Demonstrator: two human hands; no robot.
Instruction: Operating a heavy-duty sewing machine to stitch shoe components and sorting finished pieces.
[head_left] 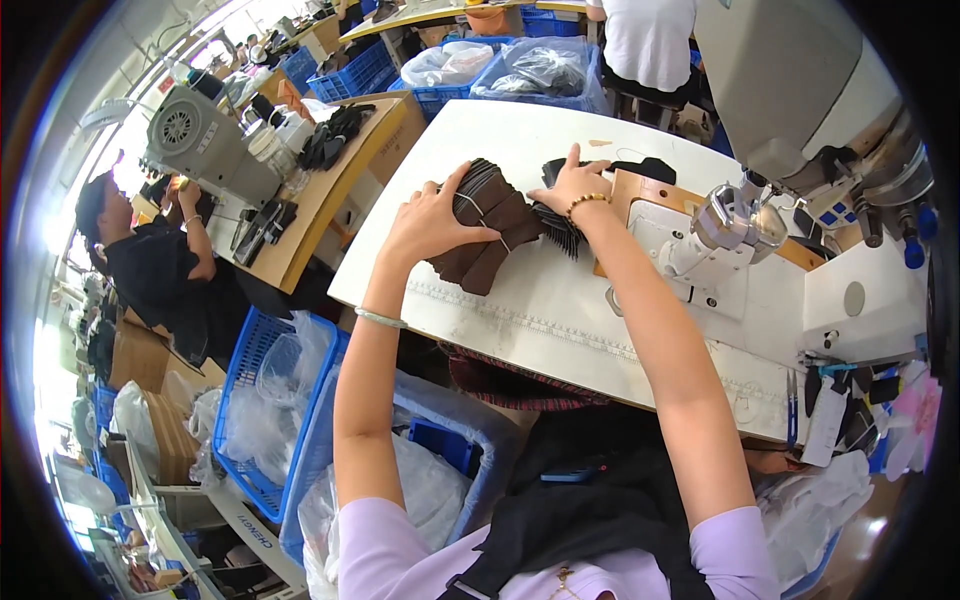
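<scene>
My left hand (425, 222) is wrapped round a bundle of flat dark brown pieces (490, 225), its thumb lying across the near side. A thin light band runs round the bundle, which rests on the white sewing table (530, 310). Just to the right, a stack of black pieces (562, 232) stands fanned out, edges showing. My right hand (580, 188) holds this stack from above, thumb and forefinger spread wide across it. Some of its fingers are hidden behind the hand. The two stacks nearly touch.
A sewing machine (700, 235) stands close by my right forearm, its head above. Scissors or tweezers (791, 410) lie at the table's right edge. Blue crates (265, 400) with clear plastic bags stand at lower left. A co-worker (165, 270) sits at another machine, left.
</scene>
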